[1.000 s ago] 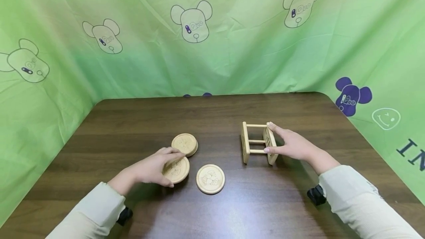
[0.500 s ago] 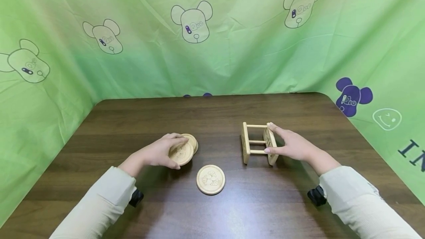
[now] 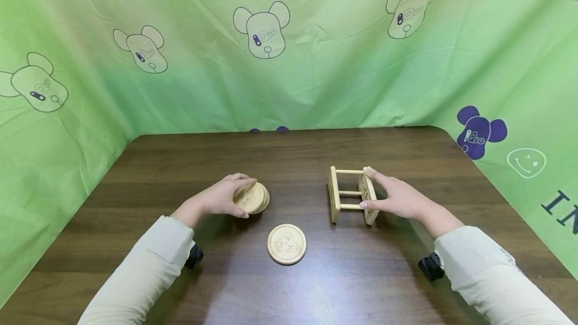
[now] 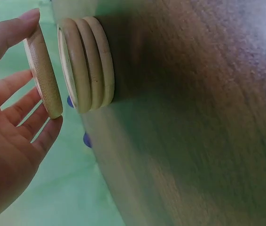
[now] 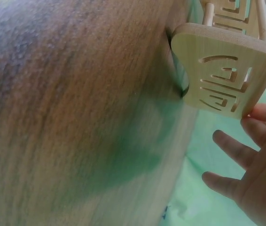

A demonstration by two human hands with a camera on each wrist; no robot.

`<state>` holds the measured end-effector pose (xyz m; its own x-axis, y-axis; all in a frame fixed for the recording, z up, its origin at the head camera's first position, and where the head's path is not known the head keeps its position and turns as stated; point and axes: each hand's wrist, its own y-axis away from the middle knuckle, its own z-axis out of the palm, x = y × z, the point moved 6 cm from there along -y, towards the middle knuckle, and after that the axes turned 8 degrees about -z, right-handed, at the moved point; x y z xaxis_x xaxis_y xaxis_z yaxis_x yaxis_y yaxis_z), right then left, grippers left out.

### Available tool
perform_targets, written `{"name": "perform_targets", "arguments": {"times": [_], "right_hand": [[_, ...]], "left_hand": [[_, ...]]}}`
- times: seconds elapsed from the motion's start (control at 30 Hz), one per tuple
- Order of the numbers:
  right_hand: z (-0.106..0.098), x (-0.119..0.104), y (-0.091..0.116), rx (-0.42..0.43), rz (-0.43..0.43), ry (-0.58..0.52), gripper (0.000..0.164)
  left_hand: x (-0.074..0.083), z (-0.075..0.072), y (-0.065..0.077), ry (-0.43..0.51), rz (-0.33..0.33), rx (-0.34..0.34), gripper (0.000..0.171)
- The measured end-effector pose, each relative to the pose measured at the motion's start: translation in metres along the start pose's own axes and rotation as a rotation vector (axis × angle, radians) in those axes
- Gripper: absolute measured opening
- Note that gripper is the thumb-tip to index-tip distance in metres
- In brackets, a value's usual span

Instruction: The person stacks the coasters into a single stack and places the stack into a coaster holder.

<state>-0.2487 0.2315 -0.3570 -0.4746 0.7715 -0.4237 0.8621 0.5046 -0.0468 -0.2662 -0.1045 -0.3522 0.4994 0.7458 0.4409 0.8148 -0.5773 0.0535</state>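
Between thumb and fingers, my left hand (image 3: 221, 196) pinches a round wooden coaster (image 4: 43, 70) by its edge. The left wrist view shows a gap between it and a stack of three coasters (image 4: 94, 66) on the table. In the head view the held coaster overlaps most of that stack. Another coaster (image 3: 286, 245), engraved with fan-shaped leaves, lies flat nearer the front. To the right stands a small wooden coaster rack (image 3: 334, 195) with two side panels joined by dowels. My right hand (image 3: 399, 197) grips its right panel (image 5: 227, 70), which has cut-out slots, with thumb and fingertips.
The brown wood-grain table (image 3: 289, 157) carries everything. A green cloth (image 3: 316, 89) printed with bear heads hangs behind the far edge and along both sides. Table surface lies between the stack and the rack.
My left hand has carried its coaster away from the front, up and slightly right, from beside the stack to over it. The right hand and the rack have stayed put.
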Motion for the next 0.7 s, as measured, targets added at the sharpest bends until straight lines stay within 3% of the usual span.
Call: {"name": "perform_targets", "arguments": {"times": [0.43, 0.7], "right_hand": [[-0.005, -0.005, 0.002, 0.004, -0.014, -0.010, 0.088], [-0.005, -0.004, 0.002, 0.008, -0.015, 0.011, 0.088]], "left_hand": [[-0.007, 0.001, -0.011, -0.006, -0.042, -0.002, 0.079], [-0.003, 0.004, -0.013, -0.007, -0.039, -0.013, 0.078]]}}
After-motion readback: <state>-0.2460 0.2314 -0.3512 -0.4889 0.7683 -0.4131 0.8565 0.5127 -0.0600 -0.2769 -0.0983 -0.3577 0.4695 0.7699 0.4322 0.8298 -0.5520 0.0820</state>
